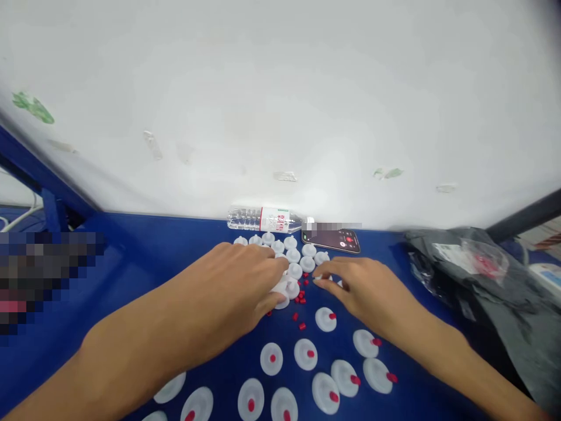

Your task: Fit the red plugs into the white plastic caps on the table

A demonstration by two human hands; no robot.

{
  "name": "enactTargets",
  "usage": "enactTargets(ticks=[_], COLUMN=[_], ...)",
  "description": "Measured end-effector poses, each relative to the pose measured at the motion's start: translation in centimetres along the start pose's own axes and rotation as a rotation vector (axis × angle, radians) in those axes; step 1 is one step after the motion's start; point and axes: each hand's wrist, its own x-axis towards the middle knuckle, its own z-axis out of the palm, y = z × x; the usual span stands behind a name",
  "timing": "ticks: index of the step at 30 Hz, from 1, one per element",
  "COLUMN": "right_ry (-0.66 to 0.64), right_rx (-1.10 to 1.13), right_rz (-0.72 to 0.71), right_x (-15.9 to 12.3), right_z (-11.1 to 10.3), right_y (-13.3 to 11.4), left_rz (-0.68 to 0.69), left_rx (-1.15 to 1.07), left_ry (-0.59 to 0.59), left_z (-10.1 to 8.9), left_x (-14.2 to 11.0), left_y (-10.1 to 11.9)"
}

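White translucent plastic discs with small central stems (294,271) lie clustered mid-table — the right hand (346,279) pinches one at the cluster's right edge, thumb and forefinger closed on its rim, while the left hand (258,280) curls over those at the left, its grip impossible to tell. Loose red caps (301,297) lie between the hands, and red-capped discs (305,354) spread nearer the camera. Beyond — a clear water bottle (272,220) on its side and a smartphone (332,240), on the blue tabletop (144,257) by a white wall (280,105).
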Motion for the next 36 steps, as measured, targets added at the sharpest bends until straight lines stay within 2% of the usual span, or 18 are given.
enactTargets(ticks=[4, 7, 10, 15, 17, 22, 31, 36], right_ry=[-0.011, -0.025, 0.010, 0.208, 0.236, 0.233, 0.286, 0.228], right_rx=[-0.015, 0.016, 0.088, 0.659, 0.748, 0.774, 0.791, 0.843], right_rz=[-0.048, -0.074, -0.086, -0.003, -0.004, -0.008, 0.032, 0.040], right_x=[1.4, 1.7, 1.2, -0.7, -1.2, -1.6, -1.7, -1.6], right_z=[2.0, 2.3, 0.9, -2.3, -2.8, -2.4, -3.0, -3.0], right_y=[0.0, 0.1, -0.2, -2.6, -3.5, -3.9, -3.7, -3.7], left_rz=[-0.025, -0.023, -0.035, -0.032, -0.039, -0.017, 0.003, 0.019], left_rx=[-0.019, -0.039, -0.033, -0.021, -0.039, -0.048, -0.050, -0.036], left_ry=[-0.045, -0.083, -0.099, -0.088, -0.098, -0.102, -0.020, 0.001], left_z=[0.4, 0.2, -0.1, -1.1, -1.4, -1.9, -2.1, -2.1], left_x=[0.1, 0.2, 0.6, 1.5, 1.7, 1.7, 1.4, 1.4], left_y=[0.0, 0.3, 0.7, 1.6, 2.0, 2.3, 2.3, 2.3])
